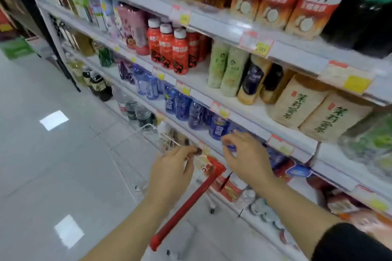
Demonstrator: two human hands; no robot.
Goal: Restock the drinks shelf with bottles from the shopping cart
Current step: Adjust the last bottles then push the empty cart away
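The right grip [244,154] is at the front edge of the drinks shelf [250,125], fingers curled round a blue bottle [230,146] that the hand mostly hides. The left grip [171,172] is above the shopping cart [167,144], fingers curled; blur prevents telling whether it holds anything. The red cart handle [191,203] runs between the forearms

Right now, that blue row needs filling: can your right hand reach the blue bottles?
Probably yes: the right hand is at the blue bottles, fingers seemingly pinching one cap, nothing between.
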